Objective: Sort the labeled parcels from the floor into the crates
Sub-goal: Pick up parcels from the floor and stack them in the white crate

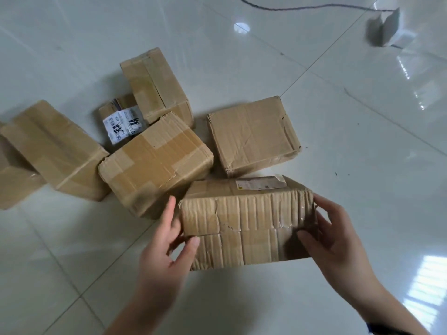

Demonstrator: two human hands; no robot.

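A creased cardboard parcel point(246, 226) with a white label on its far top face is held between both hands, close in front of me. My left hand point(167, 240) grips its left end, thumb on the near face. My right hand point(331, 233) grips its right end, thumb on the near face. Behind it on the tiled floor lie several other brown taped parcels: one just left of centre point(154, 163), one to the right point(251, 136), one at the far left point(55, 151), one further back point(154, 85), and a small one with a white printed label point(121, 122). No crate is in view.
The glossy white tile floor point(338, 117) spreads all around. A dark cable point(302, 7) runs along the top towards a small white box point(391, 30) at the upper right. Part of another cardboard parcel point(12, 184) shows at the left edge.
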